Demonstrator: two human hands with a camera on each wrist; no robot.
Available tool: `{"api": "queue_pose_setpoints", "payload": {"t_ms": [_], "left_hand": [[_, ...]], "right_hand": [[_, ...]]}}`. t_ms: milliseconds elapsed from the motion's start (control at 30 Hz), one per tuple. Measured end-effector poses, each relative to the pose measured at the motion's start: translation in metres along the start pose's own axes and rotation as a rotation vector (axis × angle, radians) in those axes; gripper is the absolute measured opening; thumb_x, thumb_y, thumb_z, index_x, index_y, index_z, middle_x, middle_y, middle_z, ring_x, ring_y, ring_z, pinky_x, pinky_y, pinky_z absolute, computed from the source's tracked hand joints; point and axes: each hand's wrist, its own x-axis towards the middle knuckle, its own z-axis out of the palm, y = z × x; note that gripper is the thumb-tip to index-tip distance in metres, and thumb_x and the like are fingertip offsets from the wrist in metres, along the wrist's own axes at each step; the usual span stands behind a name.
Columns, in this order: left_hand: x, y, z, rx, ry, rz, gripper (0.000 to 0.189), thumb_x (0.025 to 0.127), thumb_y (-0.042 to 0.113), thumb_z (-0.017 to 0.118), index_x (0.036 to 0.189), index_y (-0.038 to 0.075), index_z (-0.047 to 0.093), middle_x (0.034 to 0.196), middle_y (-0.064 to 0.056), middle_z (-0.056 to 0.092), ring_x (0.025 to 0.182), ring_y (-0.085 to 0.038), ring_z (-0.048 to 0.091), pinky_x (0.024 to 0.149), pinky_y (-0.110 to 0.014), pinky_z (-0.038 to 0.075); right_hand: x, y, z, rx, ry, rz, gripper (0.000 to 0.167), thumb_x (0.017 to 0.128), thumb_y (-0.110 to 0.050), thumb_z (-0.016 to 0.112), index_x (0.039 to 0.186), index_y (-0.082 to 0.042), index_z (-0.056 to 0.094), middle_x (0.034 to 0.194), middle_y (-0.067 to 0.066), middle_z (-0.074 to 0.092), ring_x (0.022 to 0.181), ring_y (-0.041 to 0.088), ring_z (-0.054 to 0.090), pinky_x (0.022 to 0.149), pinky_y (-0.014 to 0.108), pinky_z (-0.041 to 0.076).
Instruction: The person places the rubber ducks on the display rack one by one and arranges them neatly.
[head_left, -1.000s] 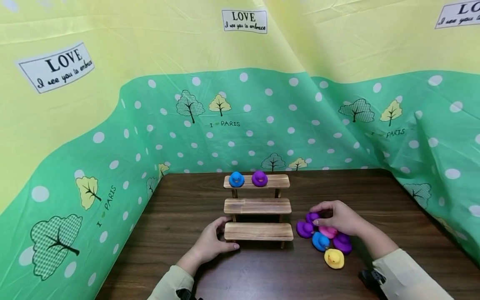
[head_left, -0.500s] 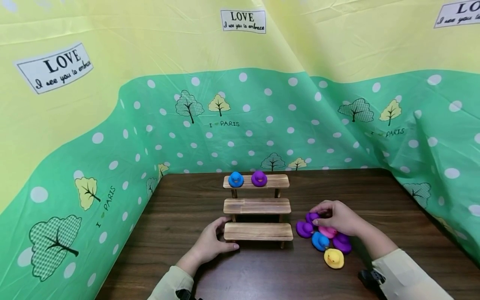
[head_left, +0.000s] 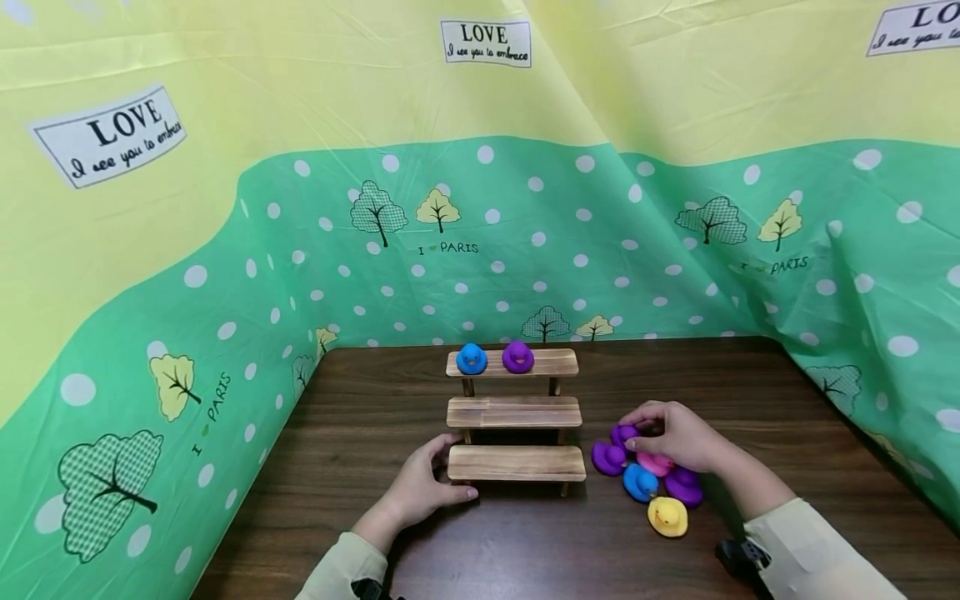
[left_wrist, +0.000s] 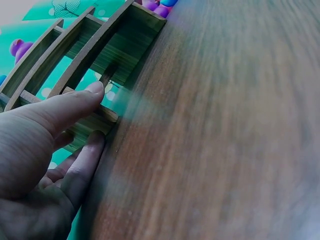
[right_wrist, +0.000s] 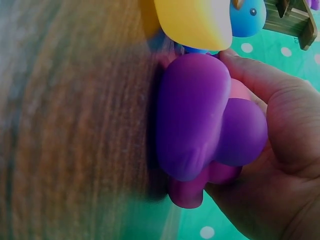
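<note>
A three-tier wooden display stand [head_left: 516, 463] stands on the table, with a blue rubber duck [head_left: 472, 359] and a purple rubber duck [head_left: 518, 357] on its top step. My left hand [head_left: 420, 483] grips the left end of the lowest step; in the left wrist view its thumb and fingers come around the stand's side near a leg [left_wrist: 107, 72]. To the right of the stand, my right hand [head_left: 684, 437] pinches a purple duck [head_left: 622, 433] at the back of a duck cluster. In the right wrist view another purple duck [right_wrist: 192, 117] hides the fingertips.
Around the right hand lie another purple duck [head_left: 609, 458], a pink duck [head_left: 656, 464], a blue duck [head_left: 641, 482] and a yellow duck [head_left: 667, 517]. The dark wooden table [head_left: 517, 550] is enclosed by a green and yellow printed cloth [head_left: 480, 208].
</note>
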Motion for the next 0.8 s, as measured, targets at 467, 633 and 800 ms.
{"api": "queue_pose_setpoints", "payload": {"t_ms": [467,633,800], "left_hand": [[0.001,-0.006,-0.001,0.031,-0.012,0.009,0.079,0.076,0.017,0.097,0.144,0.009,0.056,0.119,-0.003,0.068,0.107,-0.019,0.065,0.089,-0.030,0.053],[0.001,-0.006,-0.001,0.028,-0.014,-0.008,0.078,0.077,0.018,0.097,0.143,0.010,0.057,0.119,-0.002,0.068,0.107,-0.019,0.065,0.089,-0.030,0.053],[0.001,-0.005,-0.001,0.018,-0.009,-0.001,0.077,0.076,0.015,0.096,0.142,0.008,0.057,0.119,-0.005,0.068,0.108,-0.021,0.065,0.089,-0.030,0.053]], "right_hand": [[0.000,-0.002,0.001,0.014,0.001,0.032,0.028,0.090,-0.022,0.085,0.115,-0.014,0.076,0.113,0.003,0.072,0.104,0.026,0.065,0.086,0.036,0.053],[0.001,-0.009,-0.003,-0.017,0.040,0.032,0.028,0.090,-0.029,0.085,0.114,-0.017,0.076,0.112,0.001,0.073,0.106,0.027,0.065,0.091,0.046,0.052],[0.004,-0.022,-0.011,-0.016,0.099,0.005,0.029,0.093,-0.033,0.083,0.117,-0.018,0.076,0.111,0.001,0.074,0.101,0.023,0.067,0.086,0.038,0.055]]}}
